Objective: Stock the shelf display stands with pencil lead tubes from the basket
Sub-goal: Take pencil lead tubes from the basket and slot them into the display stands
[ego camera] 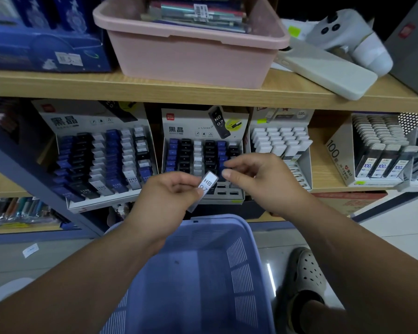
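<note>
My left hand (171,191) pinches a white pencil lead tube (206,184) marked HB 0.7, tilted, just in front of the middle display stand (204,131). My right hand (258,174) hovers beside the tube with fingers loosely curled, its thumb near the tube's top, and its fingertips pinch a blue tube (225,166) over the stand's right rows. The stand holds rows of blue, black and white tubes, with several empty slots at its front. Below my hands sits the blue basket (241,261); no tubes show on its visible floor.
A second stand of similar tubes (99,160) is to the left, a white-tube stand (280,141) and a boxed display (377,153) to the right. The upper shelf carries a pink tub (193,56), a blue box (41,39), a phone case (328,71). A foot in a clog (304,268) is beside the basket.
</note>
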### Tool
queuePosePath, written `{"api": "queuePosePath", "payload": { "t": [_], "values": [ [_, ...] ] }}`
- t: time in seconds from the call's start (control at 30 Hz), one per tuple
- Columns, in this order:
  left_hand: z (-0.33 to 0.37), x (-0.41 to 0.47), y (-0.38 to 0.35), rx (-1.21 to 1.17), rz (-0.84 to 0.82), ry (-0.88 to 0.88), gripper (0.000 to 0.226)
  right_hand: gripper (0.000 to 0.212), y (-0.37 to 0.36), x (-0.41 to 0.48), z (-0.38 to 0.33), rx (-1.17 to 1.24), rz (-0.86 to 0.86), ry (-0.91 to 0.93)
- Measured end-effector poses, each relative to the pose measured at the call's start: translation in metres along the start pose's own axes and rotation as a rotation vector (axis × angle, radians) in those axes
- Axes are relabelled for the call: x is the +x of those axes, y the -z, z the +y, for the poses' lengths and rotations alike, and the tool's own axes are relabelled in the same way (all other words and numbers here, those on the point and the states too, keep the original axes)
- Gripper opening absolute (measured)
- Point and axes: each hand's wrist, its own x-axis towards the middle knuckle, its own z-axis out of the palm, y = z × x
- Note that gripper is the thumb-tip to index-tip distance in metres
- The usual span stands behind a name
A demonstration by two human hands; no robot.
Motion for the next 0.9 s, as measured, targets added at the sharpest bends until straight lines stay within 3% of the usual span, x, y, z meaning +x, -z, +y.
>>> {"api": "queuePosePath", "payload": {
  "t": [0.1, 0.2, 0.27, 0.37, 0.5, 0.9],
  "values": [
    [0.006, 0.002, -0.012, 0.031, -0.065, -0.087, 0.015, 0.008, 0.002, -0.006, -0.013, 0.258, -0.071, -0.044],
    [0.013, 0.007, -0.02, 0.075, -0.058, -0.158, 0.014, 0.006, 0.009, -0.006, -0.008, 0.32, -0.031, -0.058],
    [0.013, 0.015, -0.016, 0.235, 0.014, -0.269, 0.012, 0.005, 0.016, -0.004, -0.005, 0.339, 0.004, -0.066],
    [0.003, 0.035, 0.003, 0.72, 0.17, -0.5, 0.027, 0.007, 0.028, -0.001, 0.007, 0.135, 0.086, -0.017],
    [-0.013, 0.046, 0.013, 1.049, 0.107, -0.426, 0.046, 0.008, 0.029, -0.003, 0.023, -0.156, 0.075, 0.055],
    [-0.022, 0.05, 0.014, 0.915, 0.048, -0.352, 0.048, 0.007, 0.014, 0.0, 0.034, -0.49, 0.005, 0.255]
  ]
}}
